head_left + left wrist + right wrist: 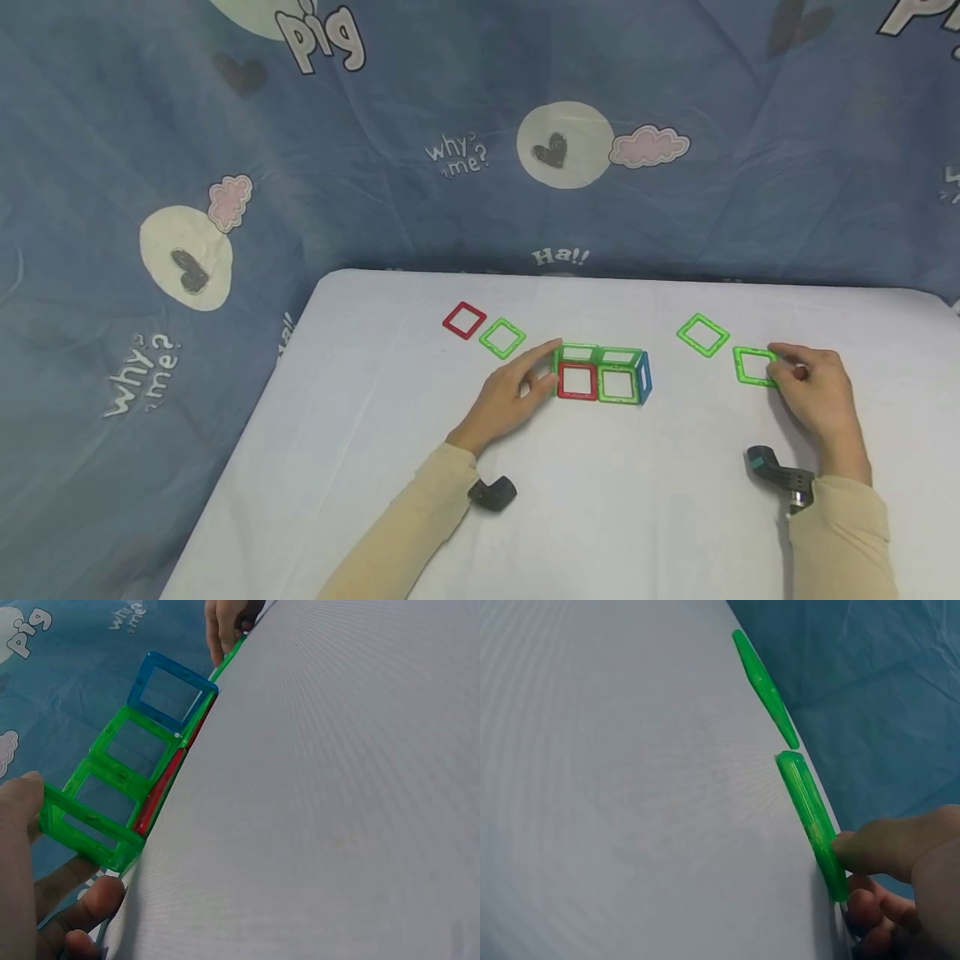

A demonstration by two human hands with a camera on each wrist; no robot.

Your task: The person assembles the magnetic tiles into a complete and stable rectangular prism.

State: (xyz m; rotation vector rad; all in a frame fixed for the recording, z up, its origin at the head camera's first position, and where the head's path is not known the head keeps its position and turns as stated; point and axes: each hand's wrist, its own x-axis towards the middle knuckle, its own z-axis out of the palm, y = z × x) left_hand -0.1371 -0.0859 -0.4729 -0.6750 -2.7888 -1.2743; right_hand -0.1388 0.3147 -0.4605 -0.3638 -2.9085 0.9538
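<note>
A box-like structure of square magnetic tiles [598, 385] stands mid-table, with red and green front tiles, green tiles behind and a blue tile [180, 669] at its right end. My left hand [510, 393] holds its left end, index finger at the back corner and thumb at the front. In the left wrist view, the index finger touches the green end tile [90, 817]. Off to the right, my right hand [819, 390] pinches the right edge of a green square magnetic tile [756, 382], which looks flat or nearly flat on the table.
A red tile [454, 331] and a green tile [491, 348] lie flat behind the left hand. Another green tile [692, 346] lies just left of the pinched one. The white tabletop [600, 500] ends at the back against a blue printed cloth [420, 217].
</note>
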